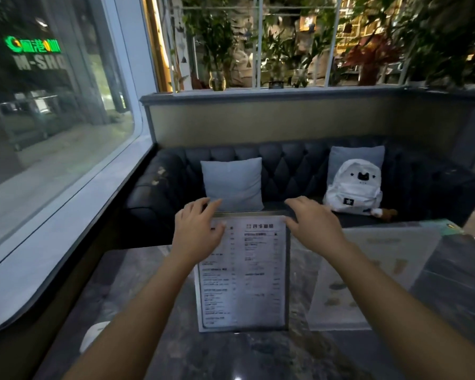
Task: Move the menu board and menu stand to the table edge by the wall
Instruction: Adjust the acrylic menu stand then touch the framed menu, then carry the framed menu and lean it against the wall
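Two hands at the top corners of the upright grey-framed printed menu board (244, 272) | left hand (196, 229), right hand (310, 220): fingers spread, grip unclear | board mid dark marble table (137, 286), well off window-side edge | move seemingly not begun; menu stand unidentified

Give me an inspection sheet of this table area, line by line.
Surface: dark marbled table, glossy.
Job's things: menu board at mid-table; menu stand not told apart.
Clutter: pale placemat right of the board; white object at left edge.
Hands: left hand and right hand at the board's top corners, fingers spread; grip unclear.
Cables: nothing seen.
Surroundings: window on left; sofa with cushions, white backpack.
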`<state>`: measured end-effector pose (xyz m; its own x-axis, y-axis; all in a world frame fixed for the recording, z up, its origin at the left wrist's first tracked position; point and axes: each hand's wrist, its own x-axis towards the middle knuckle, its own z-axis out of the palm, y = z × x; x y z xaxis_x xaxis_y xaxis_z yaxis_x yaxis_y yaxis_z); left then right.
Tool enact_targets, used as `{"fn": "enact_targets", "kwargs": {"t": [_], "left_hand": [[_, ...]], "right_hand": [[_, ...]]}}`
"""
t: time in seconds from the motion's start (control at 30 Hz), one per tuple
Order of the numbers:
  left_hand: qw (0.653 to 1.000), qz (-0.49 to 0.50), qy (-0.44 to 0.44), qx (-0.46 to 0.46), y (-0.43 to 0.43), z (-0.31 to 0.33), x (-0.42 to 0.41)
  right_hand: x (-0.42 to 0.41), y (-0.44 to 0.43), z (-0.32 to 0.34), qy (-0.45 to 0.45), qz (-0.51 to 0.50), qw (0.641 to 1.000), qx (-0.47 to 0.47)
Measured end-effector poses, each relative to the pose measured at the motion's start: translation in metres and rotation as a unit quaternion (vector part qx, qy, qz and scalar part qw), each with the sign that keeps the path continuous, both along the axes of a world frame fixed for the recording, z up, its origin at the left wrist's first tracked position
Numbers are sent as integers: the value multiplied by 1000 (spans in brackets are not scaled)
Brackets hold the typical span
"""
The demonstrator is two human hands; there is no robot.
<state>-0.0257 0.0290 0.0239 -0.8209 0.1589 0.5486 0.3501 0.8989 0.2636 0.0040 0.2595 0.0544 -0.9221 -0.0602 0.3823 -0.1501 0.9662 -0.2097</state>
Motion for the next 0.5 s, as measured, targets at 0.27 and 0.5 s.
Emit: {"fn": "enact_targets", "kwargs": {"t": [0.27, 0.5], "left_hand": [[979, -9, -62, 197, -35, -24, -5], [851, 0, -196, 488, -37, -65, -2]], "right_hand": [[-21, -17, -35, 14, -32, 987, -156], [-19, -21, -93, -14, -74, 889, -452]]}}
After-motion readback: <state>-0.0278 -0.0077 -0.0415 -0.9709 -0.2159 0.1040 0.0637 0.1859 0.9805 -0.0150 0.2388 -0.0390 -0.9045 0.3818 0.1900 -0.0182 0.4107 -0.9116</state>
